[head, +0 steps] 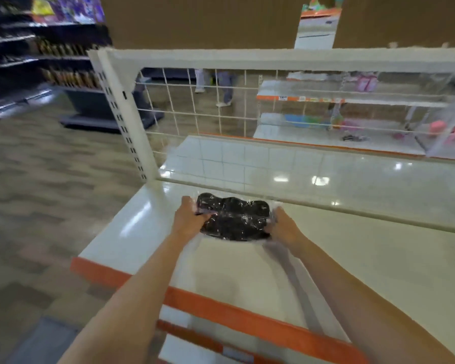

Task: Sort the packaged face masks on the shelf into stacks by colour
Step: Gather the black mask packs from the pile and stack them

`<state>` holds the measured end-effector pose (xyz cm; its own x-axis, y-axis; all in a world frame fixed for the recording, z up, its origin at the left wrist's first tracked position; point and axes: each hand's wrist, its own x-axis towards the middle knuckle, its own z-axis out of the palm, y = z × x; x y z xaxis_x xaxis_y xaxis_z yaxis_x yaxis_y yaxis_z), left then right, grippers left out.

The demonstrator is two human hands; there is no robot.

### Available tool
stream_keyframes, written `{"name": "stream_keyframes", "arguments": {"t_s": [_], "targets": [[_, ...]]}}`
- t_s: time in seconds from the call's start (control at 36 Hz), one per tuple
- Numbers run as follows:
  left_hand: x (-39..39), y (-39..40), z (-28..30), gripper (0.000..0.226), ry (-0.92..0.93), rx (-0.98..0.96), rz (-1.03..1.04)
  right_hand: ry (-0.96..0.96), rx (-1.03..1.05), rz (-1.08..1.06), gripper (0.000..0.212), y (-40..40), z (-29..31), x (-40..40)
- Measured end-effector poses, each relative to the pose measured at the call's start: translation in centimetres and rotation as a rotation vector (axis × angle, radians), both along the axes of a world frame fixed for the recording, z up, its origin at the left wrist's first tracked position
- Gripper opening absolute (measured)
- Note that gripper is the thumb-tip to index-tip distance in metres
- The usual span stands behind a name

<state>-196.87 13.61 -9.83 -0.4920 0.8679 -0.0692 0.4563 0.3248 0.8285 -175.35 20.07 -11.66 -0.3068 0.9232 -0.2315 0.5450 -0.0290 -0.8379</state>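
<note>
Black masks (pixel 234 219) are being gripped at both ends by left hand (pixel 188 219) and right hand (pixel 283 227), fingers curled, probably to square the stack on the shelf (pixel 142 227).

A white wire grid (pixel 208 101) stands behind; bottles (pixel 63 77) line dark racks (pixel 16 43) across the floor (pixel 37 179).

Glossy white shelf (pixel 352 258) throwing back the ceiling lights, smooth as enamel. Black masks (pixel 234 219) in crinkly clear plastic wrap, shiny with highlights. Behind, a white painted wire grid (pixel 195 106). Far left, matt wood-look floor (pixel 37 179).
</note>
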Motion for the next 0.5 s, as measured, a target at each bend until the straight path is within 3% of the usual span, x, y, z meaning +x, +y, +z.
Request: {"name": "stream_keyframes", "arguments": {"t_s": [0.08, 0.19, 0.25, 0.31, 0.36, 0.5], "targets": [[-6.2, -0.1, 0.7, 0.046, 0.005, -0.073, 0.053, 0.059, -0.122, -0.023, 0.023, 0.2, -0.6, -6.6], [-11.8, 0.4, 1.0, 0.073, 0.098, -0.091, 0.078, 0.125, -0.196, -0.139, 0.019, 1.2, -0.6, -12.0], [-13.1, 0.6, 0.9, 0.066, 0.236, -0.12, 0.025, 0.073, -0.192, -0.219, 0.013, 1.8, -0.5, -12.9], [-13.9, 0.7, 0.8, 0.045, 0.415, -0.21, -0.099, -0.063, -0.121, -0.259, 0.011, 2.3, -0.4, -13.4], [-14.1, 0.6, 0.6, 0.029, 0.53, -0.292, -0.275, -0.167, -0.071, -0.266, 0.03, 2.7, -0.2, -13.7], [-12.5, 1.0, 1.0, 0.026, 0.766, -0.54, -0.663, -0.271, -0.028, -0.269, 0.034, 3.4, 1.0, -14.3]]}}
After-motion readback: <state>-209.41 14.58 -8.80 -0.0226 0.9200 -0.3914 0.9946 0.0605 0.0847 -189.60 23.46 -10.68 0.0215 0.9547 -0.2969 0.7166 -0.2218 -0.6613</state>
